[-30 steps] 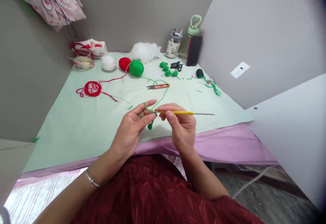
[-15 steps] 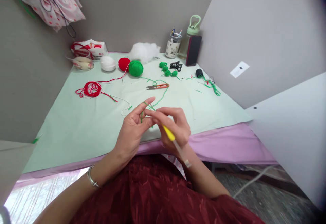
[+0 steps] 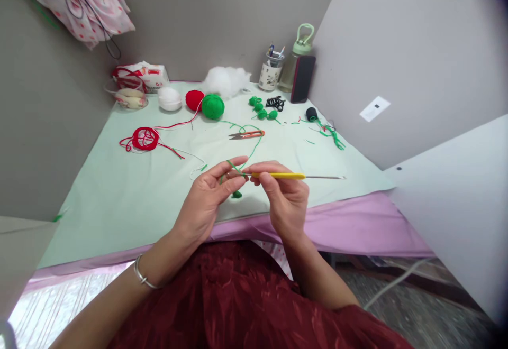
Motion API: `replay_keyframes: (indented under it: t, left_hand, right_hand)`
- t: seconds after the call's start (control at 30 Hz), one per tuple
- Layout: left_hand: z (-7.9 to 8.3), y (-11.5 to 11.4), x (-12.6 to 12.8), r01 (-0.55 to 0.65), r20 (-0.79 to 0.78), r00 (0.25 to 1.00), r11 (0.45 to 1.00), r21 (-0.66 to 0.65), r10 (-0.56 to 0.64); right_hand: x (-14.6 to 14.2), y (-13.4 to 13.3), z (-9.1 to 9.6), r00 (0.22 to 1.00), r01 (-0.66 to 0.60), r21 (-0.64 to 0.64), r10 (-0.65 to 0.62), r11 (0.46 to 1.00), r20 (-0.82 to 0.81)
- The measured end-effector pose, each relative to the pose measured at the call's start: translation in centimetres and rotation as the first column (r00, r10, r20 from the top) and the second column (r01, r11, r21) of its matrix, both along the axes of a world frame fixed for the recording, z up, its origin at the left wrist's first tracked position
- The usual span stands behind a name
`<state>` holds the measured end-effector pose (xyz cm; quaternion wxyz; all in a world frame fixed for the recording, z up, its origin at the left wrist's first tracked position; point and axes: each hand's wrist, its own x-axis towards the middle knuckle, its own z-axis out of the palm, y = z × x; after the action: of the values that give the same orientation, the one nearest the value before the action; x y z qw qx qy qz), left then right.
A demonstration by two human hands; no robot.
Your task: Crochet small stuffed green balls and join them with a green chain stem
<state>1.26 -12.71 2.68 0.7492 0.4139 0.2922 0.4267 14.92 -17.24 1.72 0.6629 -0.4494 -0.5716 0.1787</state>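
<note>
My right hand [image 3: 286, 195] is closed around the yellow grip of a crochet hook [image 3: 281, 176], which lies almost level, its far metal end pointing right. The hook's working tip meets green yarn at the fingertips of my left hand [image 3: 210, 193]. That hand is closed in a pinch, with the yarn strand [image 3: 234, 166] looped over its raised index finger. A small green crocheted piece [image 3: 237, 194] hangs just below the left fingertips, mostly hidden by them. Beyond the hands, thread snips [image 3: 246, 135] with orange handles lie beside the trailing yarn.
Green [image 3: 213, 107], red [image 3: 194, 100] and white yarn balls [image 3: 170, 99] sit at the back beside white stuffing [image 3: 226, 82]. A red yarn coil [image 3: 145, 138] lies left. Small green pieces [image 3: 262, 113], a pen cup [image 3: 271, 74], a bottle [image 3: 289, 71] and a phone [image 3: 302, 79] stand back right.
My right hand has turned, swinging the crochet hook from pointing steeply down toward me to nearly level, pointing right. The small green piece below my left fingers shows more now.
</note>
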Motion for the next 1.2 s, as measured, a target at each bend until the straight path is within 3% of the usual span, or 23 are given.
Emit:
replay_keyframes:
  t: [0.1,0.17,0.23,0.3,0.4,0.57,0.7,0.83,0.97,1.1,1.2]
  left_hand:
    - [-0.2,0.2,0.0,-0.007,0.043,0.999,0.999,-0.05,0.009]
    - [-0.3,0.5,-0.2,0.047,0.082,0.996,0.992,-0.12,-0.037]
    - [-0.3,0.8,-0.5,0.101,0.109,0.991,0.973,-0.21,-0.08]
    - [-0.1,1.1,-0.8,0.109,0.116,0.99,0.959,-0.261,-0.081]
    - [0.3,1.0,-0.7,0.042,0.088,0.996,0.982,-0.185,-0.026]
    - [-0.1,0.8,-0.1,0.003,-0.039,0.999,0.999,0.043,-0.001]
    - [-1.0,1.2,-0.3,0.07,-0.291,0.957,0.965,0.252,0.007]
    - [-1.3,1.3,-0.4,0.188,-0.454,0.891,0.927,0.324,-0.022]
    - [-0.6,1.6,-0.6,0.237,-0.5,0.865,0.915,0.325,-0.046]
    - [0.8,2.7,-0.6,0.124,-0.391,0.92,0.926,0.355,0.027]
    - [1.9,3.9,-0.3,0.086,-0.331,0.941,0.901,0.425,0.066]
  right_hand:
    - [0.0,-0.3,-0.4,0.937,0.093,0.189,-0.15,0.978,0.317]
    - [0.3,-0.4,-0.6,0.882,0.117,0.275,-0.227,0.954,0.413]
    - [0.6,-0.3,-0.6,0.932,0.126,0.226,-0.193,0.966,0.308]
    - [0.9,0.0,-0.3,0.993,0.109,0.103,-0.113,0.989,0.037]
    - [0.9,0.4,0.2,0.958,-0.005,-0.017,0.0,1.0,-0.285]
    - [0.2,0.7,0.6,0.957,-0.145,-0.099,0.114,0.984,-0.267]
    - [1.2,1.4,1.0,0.852,-0.179,-0.086,0.11,0.98,-0.512]
    - [2.5,2.4,1.5,0.694,-0.271,-0.117,0.109,0.955,-0.711]
    - [2.6,2.7,1.7,0.663,-0.318,-0.176,0.086,0.931,-0.744]
    - [2.2,2.9,2.1,0.724,-0.304,-0.199,0.091,0.932,-0.684]
    - [1.9,3.5,2.4,0.803,-0.268,-0.203,0.102,0.942,-0.588]
